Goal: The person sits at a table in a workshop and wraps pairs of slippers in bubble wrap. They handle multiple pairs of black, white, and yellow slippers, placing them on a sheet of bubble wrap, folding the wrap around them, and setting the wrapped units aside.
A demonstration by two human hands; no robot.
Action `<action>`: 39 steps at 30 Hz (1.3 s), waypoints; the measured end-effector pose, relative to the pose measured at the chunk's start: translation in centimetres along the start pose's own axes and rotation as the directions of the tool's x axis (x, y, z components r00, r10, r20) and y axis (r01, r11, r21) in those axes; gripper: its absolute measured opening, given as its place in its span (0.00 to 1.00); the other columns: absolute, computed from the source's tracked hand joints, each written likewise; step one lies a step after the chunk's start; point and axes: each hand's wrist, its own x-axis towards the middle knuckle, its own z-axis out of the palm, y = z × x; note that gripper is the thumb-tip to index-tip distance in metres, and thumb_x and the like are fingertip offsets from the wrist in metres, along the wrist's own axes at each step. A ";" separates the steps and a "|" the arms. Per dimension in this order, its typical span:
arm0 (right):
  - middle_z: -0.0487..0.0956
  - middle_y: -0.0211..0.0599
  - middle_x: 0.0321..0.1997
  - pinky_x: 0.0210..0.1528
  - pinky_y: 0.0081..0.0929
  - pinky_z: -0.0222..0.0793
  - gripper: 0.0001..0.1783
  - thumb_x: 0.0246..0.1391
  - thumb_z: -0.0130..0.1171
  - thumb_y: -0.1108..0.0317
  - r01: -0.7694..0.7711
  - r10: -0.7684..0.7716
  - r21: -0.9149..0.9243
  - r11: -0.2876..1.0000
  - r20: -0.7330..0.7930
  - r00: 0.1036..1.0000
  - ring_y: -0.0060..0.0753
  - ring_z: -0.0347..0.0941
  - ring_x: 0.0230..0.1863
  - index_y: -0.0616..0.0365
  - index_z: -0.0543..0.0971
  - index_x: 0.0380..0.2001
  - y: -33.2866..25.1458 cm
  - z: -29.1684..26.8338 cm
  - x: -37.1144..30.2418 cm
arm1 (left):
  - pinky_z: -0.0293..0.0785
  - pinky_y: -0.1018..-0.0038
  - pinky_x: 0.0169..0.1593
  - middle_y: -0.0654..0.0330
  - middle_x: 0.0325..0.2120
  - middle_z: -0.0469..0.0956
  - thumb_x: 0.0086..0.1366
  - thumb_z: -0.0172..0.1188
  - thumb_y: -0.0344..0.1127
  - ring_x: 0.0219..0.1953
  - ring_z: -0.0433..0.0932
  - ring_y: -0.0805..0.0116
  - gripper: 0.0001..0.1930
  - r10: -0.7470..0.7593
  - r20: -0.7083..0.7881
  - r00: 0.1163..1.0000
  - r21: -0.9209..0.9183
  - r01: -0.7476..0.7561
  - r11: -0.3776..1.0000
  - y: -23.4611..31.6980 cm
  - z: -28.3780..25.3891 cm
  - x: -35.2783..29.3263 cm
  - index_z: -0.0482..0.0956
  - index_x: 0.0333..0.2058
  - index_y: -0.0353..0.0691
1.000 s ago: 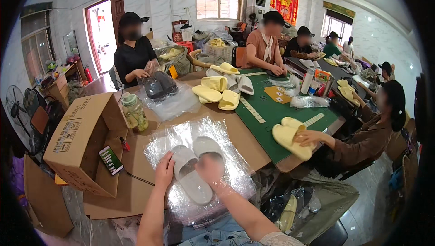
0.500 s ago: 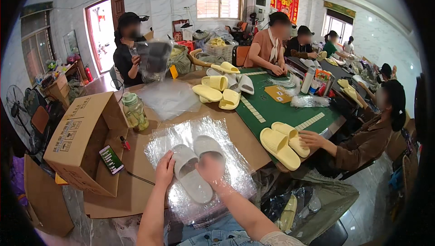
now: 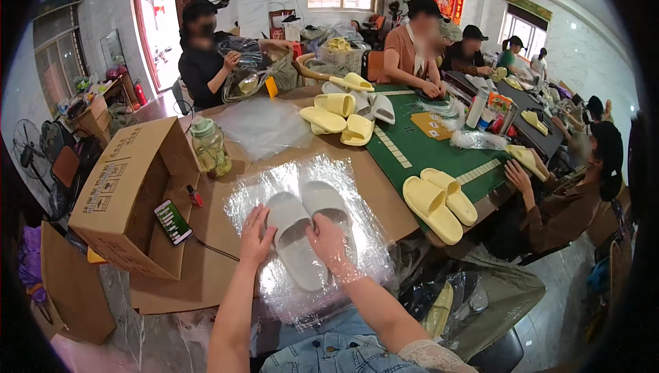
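A pair of grey slide slippers lies side by side on a stack of clear plastic bags (image 3: 281, 304) in front of me. My left hand (image 3: 257, 237) rests against the outer edge of the left slipper (image 3: 306, 271), its fingers apart. Across the right slipper (image 3: 322, 198) reaches my right hand (image 3: 331, 244), its fingers closed on the inner side of the left slipper by the strap. The palm side of that hand is hidden, and it covers part of the right slipper.
At left stand a cardboard box (image 3: 127, 187), a phone (image 3: 173, 222), a small red bottle (image 3: 194, 196) and a glass jar (image 3: 210, 148). Yellow slippers (image 3: 439, 205) lie on the green mat (image 3: 395, 141). A sack (image 3: 504, 297) hangs at right. Several co-workers sit around the tables.
My right hand has shifted slightly on the slippers, and my left fingers have spread. The co-worker at right has lifted a yellow slipper; the one at far left has lowered a bagged item.
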 end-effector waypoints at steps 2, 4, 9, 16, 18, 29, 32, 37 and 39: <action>0.72 0.47 0.27 0.32 0.46 0.66 0.10 0.57 0.61 0.65 0.013 -0.013 0.011 1.000 -0.016 1.000 0.54 0.72 0.29 0.58 0.72 0.32 -0.6 -0.4 -0.1 | 0.54 0.53 0.72 0.46 0.69 0.64 0.67 0.60 0.47 0.71 0.58 0.42 0.30 0.046 -0.011 0.999 0.072 -0.045 0.996 -0.4 -0.1 -0.1 0.71 0.65 0.43; 0.72 0.47 0.27 0.33 0.46 0.66 0.10 0.57 0.61 0.66 -0.040 0.040 0.017 0.999 0.001 0.999 0.54 0.72 0.29 0.58 0.71 0.32 -1.4 -1.0 -0.3 | 0.50 0.52 0.73 0.45 0.72 0.59 0.66 0.60 0.49 0.74 0.53 0.41 0.32 0.086 -0.040 0.995 0.086 -0.083 0.993 -0.8 0.0 -0.3 0.69 0.67 0.44; 0.76 0.47 0.34 0.34 0.49 0.70 0.13 0.58 0.62 0.61 -0.016 0.015 -0.012 1.000 -0.023 1.000 0.57 0.76 0.33 0.57 0.71 0.35 -1.0 -2.2 -2.2 | 0.47 0.54 0.74 0.44 0.74 0.52 0.66 0.60 0.51 0.75 0.51 0.42 0.37 0.061 -0.077 0.995 -0.137 -0.072 0.988 -0.5 -0.2 -0.1 0.65 0.69 0.43; 0.78 0.43 0.35 0.37 0.51 0.71 0.13 0.54 0.64 0.62 -0.158 0.162 -0.096 0.983 0.042 0.986 0.56 0.77 0.36 0.54 0.73 0.37 -0.7 -5.6 -5.2 | 0.50 0.57 0.75 0.45 0.74 0.51 0.68 0.57 0.59 0.74 0.53 0.44 0.47 0.045 0.011 0.999 -0.370 -0.038 0.928 0.5 0.0 -0.1 0.47 0.75 0.40; 0.79 0.46 0.35 0.39 0.50 0.71 0.14 0.53 0.64 0.63 -0.235 0.240 -0.116 0.965 0.037 0.970 0.57 0.77 0.36 0.55 0.74 0.39 -0.4 -6.8 -5.9 | 0.54 0.60 0.74 0.47 0.74 0.51 0.65 0.60 0.59 0.74 0.54 0.46 0.50 0.087 0.144 0.986 -0.186 -0.060 0.981 0.8 -0.6 0.1 0.46 0.75 0.40; 0.74 0.39 0.60 0.62 0.37 0.67 0.20 0.68 0.53 0.65 -0.162 0.346 0.530 0.832 -0.267 0.900 0.34 0.69 0.61 0.63 0.72 0.59 11.3 -21.6 -10.3 | 0.62 0.60 0.71 0.51 0.64 0.72 0.63 0.66 0.52 0.69 0.66 0.49 0.30 0.080 0.352 0.933 0.014 -0.090 0.996 1.6 -0.3 0.2 0.79 0.58 0.39; 0.72 0.49 0.63 0.65 0.40 0.65 0.23 0.67 0.55 0.65 -0.193 0.127 -0.167 0.967 -0.341 0.931 0.42 0.68 0.63 0.65 0.71 0.61 12.3 -31.3 -11.1 | 0.62 0.61 0.71 0.51 0.65 0.71 0.63 0.65 0.51 0.70 0.65 0.50 0.30 0.054 0.353 0.934 0.014 -0.063 0.998 1.0 -0.4 -0.1 0.79 0.58 0.39; 0.78 0.54 0.55 0.63 0.42 0.66 0.25 0.63 0.55 0.67 -0.328 0.011 -0.501 0.801 -0.535 0.845 0.53 0.74 0.56 0.69 0.71 0.60 14.7 -46.1 -17.3 | 0.60 0.61 0.72 0.52 0.66 0.70 0.64 0.65 0.49 0.71 0.63 0.51 0.28 0.026 0.392 0.920 0.048 -0.049 0.998 2.0 0.0 0.4 0.78 0.59 0.40; 0.78 0.55 0.56 0.63 0.42 0.66 0.25 0.63 0.55 0.68 -0.350 0.007 -0.499 0.793 -0.567 0.824 0.54 0.75 0.56 0.71 0.71 0.60 13.1 -48.5 -19.7 | 0.61 0.60 0.71 0.52 0.65 0.72 0.63 0.66 0.46 0.70 0.64 0.50 0.27 0.042 0.364 0.931 0.020 -0.052 0.998 2.1 -0.2 0.4 0.79 0.58 0.40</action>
